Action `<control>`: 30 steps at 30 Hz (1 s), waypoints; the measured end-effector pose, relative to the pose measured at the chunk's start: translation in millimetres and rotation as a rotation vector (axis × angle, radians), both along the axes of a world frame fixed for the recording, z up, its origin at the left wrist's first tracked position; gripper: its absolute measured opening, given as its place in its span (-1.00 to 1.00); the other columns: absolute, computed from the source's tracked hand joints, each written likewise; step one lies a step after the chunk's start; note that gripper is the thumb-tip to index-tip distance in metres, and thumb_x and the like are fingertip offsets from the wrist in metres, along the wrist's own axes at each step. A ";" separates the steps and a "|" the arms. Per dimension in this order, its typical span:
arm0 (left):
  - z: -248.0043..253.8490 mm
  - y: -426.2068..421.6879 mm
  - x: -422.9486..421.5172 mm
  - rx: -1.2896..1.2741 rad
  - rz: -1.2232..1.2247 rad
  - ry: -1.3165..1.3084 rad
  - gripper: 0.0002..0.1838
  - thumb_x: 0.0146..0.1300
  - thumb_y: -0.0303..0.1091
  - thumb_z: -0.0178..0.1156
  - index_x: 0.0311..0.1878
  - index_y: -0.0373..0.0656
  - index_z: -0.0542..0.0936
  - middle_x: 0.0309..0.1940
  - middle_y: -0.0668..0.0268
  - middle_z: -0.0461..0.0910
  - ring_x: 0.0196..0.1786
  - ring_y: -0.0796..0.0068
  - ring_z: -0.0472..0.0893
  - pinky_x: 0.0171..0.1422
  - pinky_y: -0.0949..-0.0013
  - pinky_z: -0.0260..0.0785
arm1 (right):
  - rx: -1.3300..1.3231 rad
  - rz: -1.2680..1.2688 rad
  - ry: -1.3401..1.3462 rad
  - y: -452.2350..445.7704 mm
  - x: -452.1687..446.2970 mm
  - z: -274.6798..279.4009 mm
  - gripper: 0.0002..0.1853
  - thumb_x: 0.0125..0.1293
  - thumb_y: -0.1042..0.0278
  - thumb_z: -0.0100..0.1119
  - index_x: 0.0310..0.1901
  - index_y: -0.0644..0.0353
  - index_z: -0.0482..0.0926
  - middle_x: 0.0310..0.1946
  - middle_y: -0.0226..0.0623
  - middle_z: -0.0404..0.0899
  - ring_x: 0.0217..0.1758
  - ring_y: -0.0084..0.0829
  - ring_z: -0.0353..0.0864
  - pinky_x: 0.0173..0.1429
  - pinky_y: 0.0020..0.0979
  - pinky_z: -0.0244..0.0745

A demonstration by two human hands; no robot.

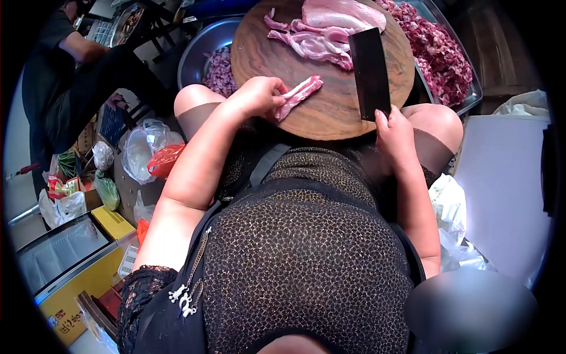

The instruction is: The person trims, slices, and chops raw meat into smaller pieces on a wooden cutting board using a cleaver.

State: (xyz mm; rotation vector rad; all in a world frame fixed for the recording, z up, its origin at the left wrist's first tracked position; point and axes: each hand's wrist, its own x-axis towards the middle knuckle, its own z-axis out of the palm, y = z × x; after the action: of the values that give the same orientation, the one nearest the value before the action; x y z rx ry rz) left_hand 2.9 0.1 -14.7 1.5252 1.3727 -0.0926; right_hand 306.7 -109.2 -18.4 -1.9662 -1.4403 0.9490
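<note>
My left hand (260, 97) grips one end of a strip of raw meat (299, 98) at the left front of a round wooden chopping board (327, 118). A cleaver (370, 74) with a broad dark blade is in my right hand (394, 131), its fingers closed at the handle by the board's front right edge. The blade points away from me over the board; I cannot tell whether it touches the wood. Behind it lie several pale pink meat strips (312, 44) and a larger slab of meat (345, 15).
A metal tray (476, 94) of chopped meat (433, 50) stands right of the board. Left is a metal bowl (191, 56) with minced meat (219, 71). Another person (71, 88) sits at the far left. Plastic bags (147, 147) and a yellow box (82, 301) lie left; a white box (501, 177) stands right.
</note>
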 end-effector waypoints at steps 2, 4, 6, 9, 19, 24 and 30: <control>-5.9 0.5 -6.5 -0.029 0.018 -0.034 -0.75 0.29 -0.39 0.31 -0.01 -0.23 0.61 -0.47 0.39 0.63 -0.47 0.63 0.59 -0.36 0.48 0.47 | -0.003 0.009 -0.023 0.6 -0.7 1.1 -0.70 0.43 0.24 0.03 -0.13 0.37 0.54 -0.29 0.19 0.62 -0.14 0.20 0.59 -0.04 -0.01 0.48; 1.3 -3.0 -7.0 0.177 -0.144 0.064 -0.65 0.22 -0.27 0.39 -0.02 -0.26 0.61 -0.43 0.30 0.65 -0.39 0.45 0.66 -0.27 0.37 0.52 | 0.007 0.013 -0.035 0.6 -2.4 3.9 -0.70 0.43 0.24 0.03 -0.13 0.37 0.54 -0.29 0.19 0.62 -0.14 0.20 0.59 -0.04 -0.01 0.48; 16.0 -2.1 -4.0 0.352 -0.271 0.169 -0.60 0.18 -0.20 0.41 -0.02 -0.26 0.62 -0.34 0.22 0.66 -0.27 0.32 0.67 -0.16 0.30 0.53 | 0.013 0.018 -0.047 -0.5 -5.7 9.8 -0.70 0.43 0.24 0.03 -0.13 0.38 0.54 -0.29 0.19 0.62 -0.13 0.20 0.59 -0.04 -0.01 0.48; 12.5 7.2 -5.7 0.652 -0.390 0.179 -0.54 0.13 -0.11 0.42 -0.03 -0.25 0.63 -0.15 0.11 0.65 -0.05 0.11 0.64 0.05 0.19 0.50 | -0.004 0.029 -0.089 2.0 -8.4 19.7 -0.70 0.43 0.24 0.03 -0.12 0.38 0.54 -0.30 0.19 0.63 -0.14 0.20 0.60 -0.05 -0.01 0.49; -36.4 100.0 32.4 1.122 -0.312 0.270 -0.82 0.14 -0.33 0.25 -0.19 -0.12 0.70 -0.13 0.16 0.65 0.00 0.09 0.61 0.15 0.16 0.47 | 0.046 0.066 -0.162 4.6 -10.4 17.2 -0.71 0.43 0.25 0.03 -0.11 0.36 0.54 -0.31 0.19 0.63 -0.15 0.20 0.60 -0.07 0.00 0.49; -30.7 109.6 3.2 0.787 0.225 -0.260 -0.72 0.17 -0.13 0.38 -0.29 -0.18 0.69 -0.29 0.26 0.70 -0.23 0.37 0.68 -0.04 0.36 0.50 | 0.016 0.014 -0.105 1.5 -11.1 19.1 -0.71 0.43 0.25 0.04 -0.11 0.36 0.54 -0.31 0.19 0.62 -0.15 0.20 0.60 -0.07 0.00 0.49; 9.1 75.6 1.6 0.329 0.621 -0.972 -0.81 0.42 -0.40 0.15 0.02 -0.26 0.47 -0.20 0.25 0.66 -0.20 0.47 0.68 -0.07 0.43 0.57 | -0.002 0.083 -0.169 7.2 -12.8 22.3 -0.72 0.43 0.25 0.04 -0.12 0.35 0.54 -0.30 0.19 0.62 -0.15 0.20 0.59 -0.05 0.01 0.48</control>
State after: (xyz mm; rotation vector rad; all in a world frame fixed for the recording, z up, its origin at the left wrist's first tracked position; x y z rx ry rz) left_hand 4.5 75.7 -5.7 1.0543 0.9898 1.1546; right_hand 294.0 -102.0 3.9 -2.0435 -1.6254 0.8364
